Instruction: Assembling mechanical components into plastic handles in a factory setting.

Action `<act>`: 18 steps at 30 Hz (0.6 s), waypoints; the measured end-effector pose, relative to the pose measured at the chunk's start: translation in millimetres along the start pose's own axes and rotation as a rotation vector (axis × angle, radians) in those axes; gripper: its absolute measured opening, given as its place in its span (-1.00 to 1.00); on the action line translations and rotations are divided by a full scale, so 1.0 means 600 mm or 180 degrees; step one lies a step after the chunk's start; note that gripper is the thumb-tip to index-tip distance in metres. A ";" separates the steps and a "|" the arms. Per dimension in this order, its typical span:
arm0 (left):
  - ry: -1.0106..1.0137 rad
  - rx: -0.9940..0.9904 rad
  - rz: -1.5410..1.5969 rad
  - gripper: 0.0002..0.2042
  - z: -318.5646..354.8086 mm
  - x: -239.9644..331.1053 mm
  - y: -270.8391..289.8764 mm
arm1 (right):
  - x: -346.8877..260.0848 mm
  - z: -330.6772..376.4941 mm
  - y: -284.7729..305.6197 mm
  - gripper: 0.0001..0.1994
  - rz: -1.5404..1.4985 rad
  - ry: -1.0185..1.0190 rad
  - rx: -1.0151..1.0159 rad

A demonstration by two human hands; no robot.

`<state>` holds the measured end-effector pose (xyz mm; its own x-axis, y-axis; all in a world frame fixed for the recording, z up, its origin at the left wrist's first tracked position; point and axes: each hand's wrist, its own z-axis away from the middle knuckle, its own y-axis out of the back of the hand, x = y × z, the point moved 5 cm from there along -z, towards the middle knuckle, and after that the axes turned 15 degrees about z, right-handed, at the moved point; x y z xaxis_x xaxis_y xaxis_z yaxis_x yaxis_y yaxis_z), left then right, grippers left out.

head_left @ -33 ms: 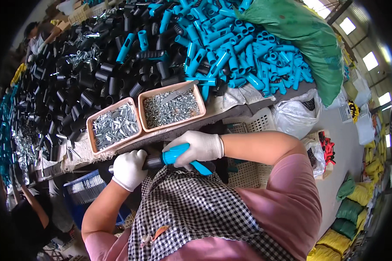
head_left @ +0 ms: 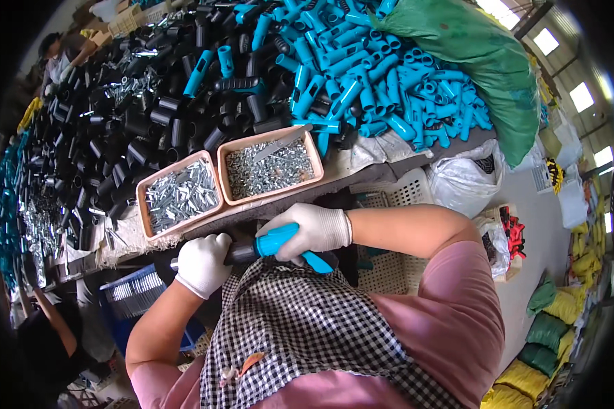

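Evidently, both gloved hands are grasping one work piece, low in front of the apron (head_left: 286,320) and just below the table's near edge. The left hand (head_left: 203,262) is clenching around the end of a black tube (head_left: 241,253), while a metal tip (head_left: 174,263) is poking out beyond the fist (what lies under the fingers is staying hidden). The right hand (head_left: 314,230) is wrapping over a blue part (head_left: 274,240), its palm and fingers covering the middle; the blue tail is showing below them. Tube and blue part are meeting end to end between the two hands.

Just beyond, two shallow boxes are sitting side by side on the table edge: the left box (head_left: 142,213) is holding slender metal pins, and the right box (head_left: 274,193) is holding small metal pieces, with a flat metal strip (head_left: 280,146) lying across them. Behind these, a heap of black tubes (head_left: 140,151) is spreading leftward, and a heap of blue parts (head_left: 389,88) is piling up beside a green sack (head_left: 471,61).
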<state>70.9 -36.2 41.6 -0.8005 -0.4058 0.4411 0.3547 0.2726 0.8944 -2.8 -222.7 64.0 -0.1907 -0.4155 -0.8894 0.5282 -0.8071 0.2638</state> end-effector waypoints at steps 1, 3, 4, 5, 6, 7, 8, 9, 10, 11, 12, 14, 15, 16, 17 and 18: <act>0.0115 -0.0086 0.0166 -0.79 -0.003 0.004 0.005 | 0.005 -0.004 0.001 -0.54 0.0113 -0.0002 -0.0002; 0.0253 -0.0301 0.0455 -0.82 -0.012 0.005 0.002 | -0.009 -0.002 0.008 -0.58 0.1369 0.0781 0.0396; 0.0450 -0.0694 0.0797 -0.81 -0.015 0.015 0.003 | -0.021 0.002 0.003 -0.59 0.2048 0.1206 0.0454; 0.0281 -0.0733 0.1083 -0.78 -0.008 0.013 -0.011 | -0.028 0.004 -0.005 -0.63 0.2468 0.1468 0.0414; 0.0303 -0.0943 0.1222 -0.78 -0.006 0.014 -0.020 | -0.030 0.012 -0.009 -0.63 0.3080 0.1631 0.0437; 0.0349 -0.1251 0.1350 -0.78 -0.008 0.015 -0.027 | -0.028 0.015 -0.015 -0.63 0.3597 0.1872 0.0363; 0.0297 -0.1434 0.1488 -0.77 -0.006 0.007 -0.041 | -0.030 0.017 -0.018 -0.66 0.3914 0.2030 0.0293; 0.0470 -0.1647 0.1644 -0.74 -0.006 0.000 -0.055 | -0.033 0.016 -0.020 -0.69 0.4304 0.2206 0.0235; 0.0570 -0.1854 0.2100 -0.71 -0.009 0.005 -0.051 | -0.036 0.021 -0.017 -0.71 0.4415 0.2691 0.0409; 0.0624 -0.2223 0.2290 -0.70 -0.006 0.001 -0.063 | -0.038 0.024 -0.020 -0.71 0.4536 0.2947 0.0359; 0.0636 -0.2594 0.2474 -0.69 -0.004 0.002 -0.074 | -0.045 0.029 -0.021 -0.71 0.4679 0.3176 0.0326; 0.0728 -0.3090 0.2985 -0.74 0.012 0.010 -0.083 | -0.057 0.034 -0.032 -0.70 0.4490 0.3548 0.0135; 0.0825 -0.3443 0.3282 -0.75 0.021 0.018 -0.083 | -0.062 0.040 -0.040 -0.70 0.4392 0.3761 0.0076; 0.0928 -0.3528 0.3410 -0.76 0.029 0.019 -0.088 | -0.063 0.046 -0.045 -0.71 0.4357 0.3846 0.0276; 0.0921 -0.3383 0.3506 -0.77 0.035 0.011 -0.098 | -0.064 0.047 -0.043 -0.71 0.4350 0.3839 0.0256; 0.0926 -0.3247 0.3595 -0.78 0.036 0.014 -0.094 | -0.068 0.045 -0.039 -0.71 0.4480 0.3721 0.0325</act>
<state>33.7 -35.9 -6.6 0.1766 -0.5886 0.7889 0.9533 -0.0972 -0.2860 -29.7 -197.9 104.0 0.9294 -0.2932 0.2242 -0.2880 -0.1962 0.9373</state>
